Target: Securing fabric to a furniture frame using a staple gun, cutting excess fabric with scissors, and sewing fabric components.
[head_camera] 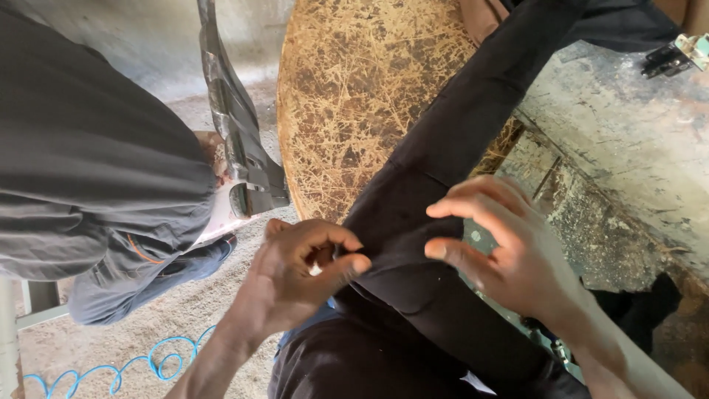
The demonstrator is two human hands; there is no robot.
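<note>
**Two hands working a strip of black cloth**

Nearest the camera, the black cloth (413, 222) is running from the person's lap up and away toward the far right, lying across the near edge of the round worn board (354, 96). The left hand (295, 277) is pinching the cloth's left edge, thumb and forefinger closed tight on a fold, with a small white object showing between the fingers; what it is cannot be told. The right hand (509, 251) is hovering just beside it, fingers half spread and curved, fingertips touching or nearly touching the cloth, holding nothing else.

Below the left wrist, a blue coiled hose (140, 366) is lying on the gritty floor (185, 310). Further left, another person in dark grey clothing (96, 162) is standing close, beside a bent metal piece (236, 133) rising along the board's left edge. To the right, a rough, scarred workbench (628, 140) is carrying a small metal fitting (676, 55) at its far corner.
</note>
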